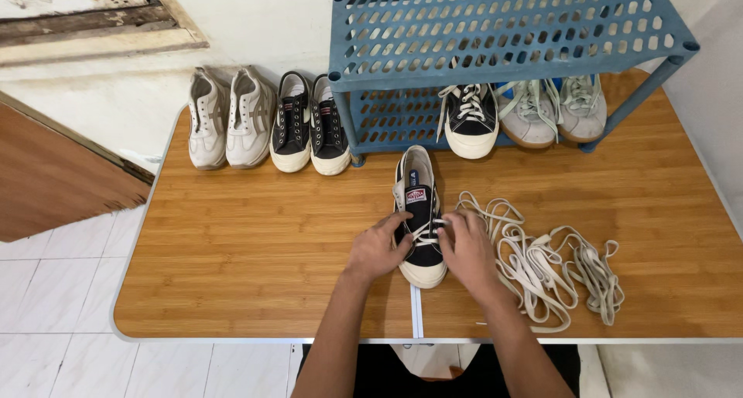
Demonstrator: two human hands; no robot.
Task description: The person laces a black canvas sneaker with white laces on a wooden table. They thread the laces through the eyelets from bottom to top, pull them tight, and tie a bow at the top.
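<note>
White floor tiles and a pale wall frame a wooden table (232, 243) with a light metal edge, seen from above. Near the middle of the table, close to the front edge, a black canvas sneaker (419, 212) with a white toe cap and white sole is laid flat, its toe pointed toward the wearer of the camera. The sneaker is flanked by both hands: the left hand (377, 247) is pressed against its left side with the fingers curled onto the lacing area, and the right hand (467, 247) is set against its right side, where a white lace (430, 229) crossing the eyelets is pinched by the fingertips. Just to the right of the right hand, a loose heap of cream shoelaces (542, 266) is spread over the tabletop, touching nothing else that can be made out. At the back of the table a blue perforated plastic shoe rack (495, 27) is stood; on its lower shelf a second black sneaker with white laces (470, 116) and a pair of grey sneakers (553, 108) are kept. To the left of the rack, against the wall, a pair of black slip-on shoes (309, 123) and a pair of beige sneakers (228, 116) are lined up side by side. A brown wooden door (54, 174) is seen at the far left.
</note>
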